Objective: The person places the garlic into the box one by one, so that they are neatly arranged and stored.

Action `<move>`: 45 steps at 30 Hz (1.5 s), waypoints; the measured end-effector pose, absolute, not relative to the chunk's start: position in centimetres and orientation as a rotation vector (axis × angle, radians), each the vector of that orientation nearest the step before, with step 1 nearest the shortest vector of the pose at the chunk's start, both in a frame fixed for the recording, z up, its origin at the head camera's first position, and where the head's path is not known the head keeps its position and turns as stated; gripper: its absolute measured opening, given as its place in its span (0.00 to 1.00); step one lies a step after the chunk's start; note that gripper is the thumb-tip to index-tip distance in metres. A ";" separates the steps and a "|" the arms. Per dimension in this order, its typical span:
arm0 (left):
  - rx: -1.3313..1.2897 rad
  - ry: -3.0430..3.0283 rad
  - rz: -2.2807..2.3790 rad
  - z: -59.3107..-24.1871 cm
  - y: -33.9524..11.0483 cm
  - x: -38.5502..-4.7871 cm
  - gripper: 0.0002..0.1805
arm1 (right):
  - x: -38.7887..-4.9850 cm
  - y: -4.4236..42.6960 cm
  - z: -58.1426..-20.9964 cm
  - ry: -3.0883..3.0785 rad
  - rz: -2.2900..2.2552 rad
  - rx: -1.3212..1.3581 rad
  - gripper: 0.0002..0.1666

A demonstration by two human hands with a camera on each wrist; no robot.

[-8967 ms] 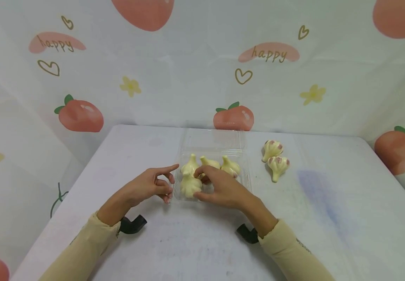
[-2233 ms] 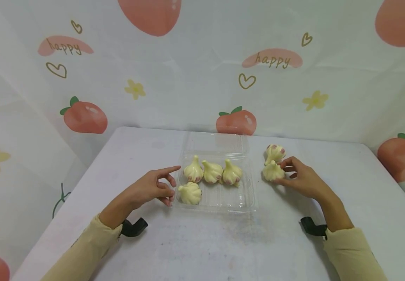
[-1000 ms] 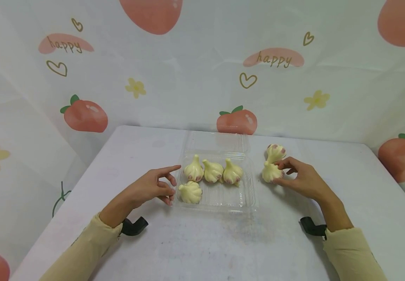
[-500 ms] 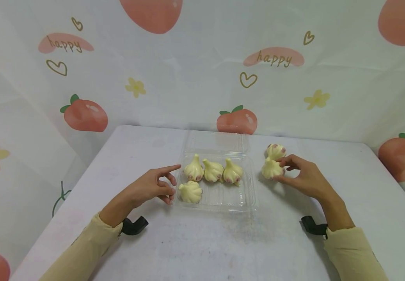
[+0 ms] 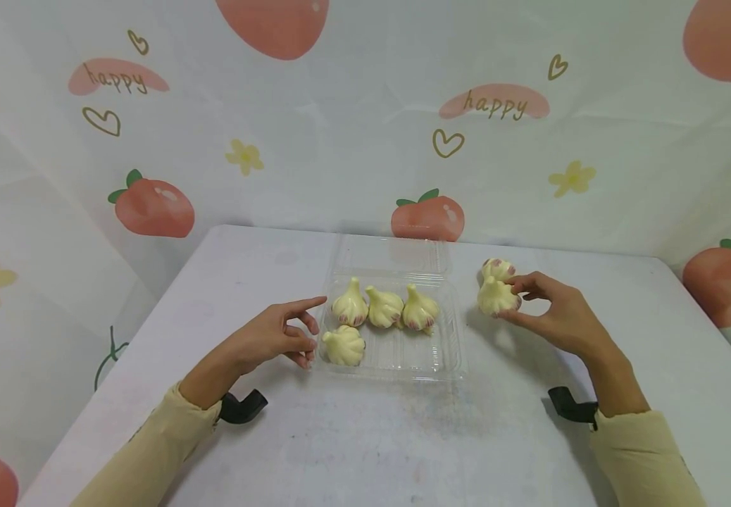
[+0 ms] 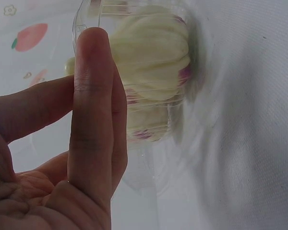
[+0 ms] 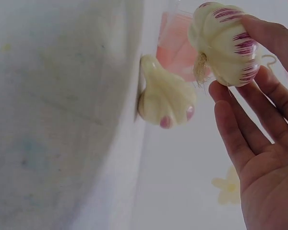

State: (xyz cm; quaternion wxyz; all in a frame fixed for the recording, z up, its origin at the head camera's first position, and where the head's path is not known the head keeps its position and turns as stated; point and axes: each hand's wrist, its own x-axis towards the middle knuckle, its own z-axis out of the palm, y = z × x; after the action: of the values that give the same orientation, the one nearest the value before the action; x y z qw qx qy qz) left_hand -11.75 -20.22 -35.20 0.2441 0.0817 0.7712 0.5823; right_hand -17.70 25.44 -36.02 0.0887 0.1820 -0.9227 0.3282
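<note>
My right hand [image 5: 558, 313] pinches a garlic bulb [image 5: 497, 297] between thumb and fingers, stem upward; the right wrist view shows this garlic bulb [image 7: 223, 40] off the table, with purple streaks and a root tuft. Just behind it, another garlic bulb [image 5: 498, 267] lies on the table, partly hidden. A clear plastic clamshell box [image 5: 403, 355] stands with its lid raised at the back. Three garlic bulbs [image 5: 384, 308] line its rear and one garlic bulb [image 5: 344, 346] sits front left. My left hand [image 5: 270, 335] is beside the box's left wall, index finger extended, holding nothing; contact cannot be told.
The white table [image 5: 365, 451] ends at a printed cloth backdrop [image 5: 340, 141] behind. A black curved piece sits at each wrist, one black piece [image 5: 243, 407] left and one black piece [image 5: 571, 405] right. A green cord [image 5: 110, 359] hangs past the left edge.
Nine seconds ago my right hand was at the front-left bulb in the box. It then took the nearer bulb at right, turned its stem up, and has now raised it slightly. The left hand stays put.
</note>
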 end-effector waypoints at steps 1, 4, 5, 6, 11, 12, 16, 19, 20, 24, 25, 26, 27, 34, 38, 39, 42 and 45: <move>0.220 2.105 1.590 -35.2 -20.2 -11.7 0.43 | -17.7 25.5 -36.0 -2.738 0.983 0.544 0.23; 0.217 2.102 1.587 -35.2 -20.3 -11.7 0.43 | -17.6 25.5 -35.8 -2.709 0.998 0.564 0.22; 0.223 2.099 1.590 -35.2 -20.3 -11.7 0.44 | -17.6 25.5 -35.7 -2.703 1.001 0.567 0.22; 0.221 2.099 1.590 -35.2 -20.3 -11.7 0.44 | -17.5 25.5 -35.7 -2.699 1.004 0.569 0.22; 0.221 2.094 1.592 -35.2 -20.3 -11.7 0.44 | -17.4 25.3 -35.3 -2.684 1.044 0.545 0.21; 0.217 2.094 1.590 -35.2 -20.3 -11.7 0.44 | -17.3 25.3 -35.2 -2.677 1.057 0.538 0.21; 0.221 2.094 1.592 -35.2 -20.4 -11.8 0.43 | -17.3 25.1 -34.8 -2.667 1.086 0.512 0.20; 0.222 2.096 1.592 -35.2 -20.4 -11.8 0.43 | -17.2 25.1 -34.6 -2.684 1.078 0.495 0.20; 0.225 2.095 1.592 -35.2 -20.4 -11.8 0.43 | -17.2 25.1 -34.5 -2.690 1.075 0.484 0.20; 0.238 2.090 1.595 -35.2 -20.3 -11.8 0.43 | -17.0 25.2 -34.4 -2.692 1.058 0.468 0.20; 0.237 2.089 1.596 -35.2 -20.3 -11.8 0.43 | -17.0 25.2 -34.3 -2.688 1.058 0.468 0.19; 0.237 2.090 1.596 -35.2 -20.3 -11.8 0.43 | -16.9 25.2 -34.3 -2.684 1.058 0.470 0.19; 0.235 2.090 1.596 -35.2 -20.3 -11.8 0.43 | -16.9 25.2 -34.2 -2.679 1.061 0.476 0.19; 0.246 2.095 1.599 -35.2 -20.3 -11.7 0.43 | -16.8 25.1 -33.9 -2.652 1.064 0.491 0.19; 0.259 2.095 1.604 -35.2 -20.3 -11.7 0.42 | -16.8 25.1 -33.8 -2.650 1.062 0.489 0.19; 0.262 2.093 1.606 -35.3 -20.3 -11.7 0.42 | -16.8 25.1 -33.8 -2.649 1.067 0.491 0.19; 0.262 2.087 1.607 -35.3 -20.3 -11.7 0.42 | -16.8 25.1 -33.8 -2.648 1.062 0.489 0.19; 0.255 2.085 1.611 -35.4 -20.4 -11.7 0.42 | -16.8 25.0 -33.9 -2.652 1.062 0.484 0.19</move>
State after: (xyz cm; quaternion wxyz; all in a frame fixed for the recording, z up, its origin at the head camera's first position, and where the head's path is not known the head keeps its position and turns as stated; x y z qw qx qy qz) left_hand -11.72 -20.39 -35.38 0.2444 0.0933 0.7637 0.5901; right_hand -16.81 24.99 -33.85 0.1220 0.1657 -0.9085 0.3638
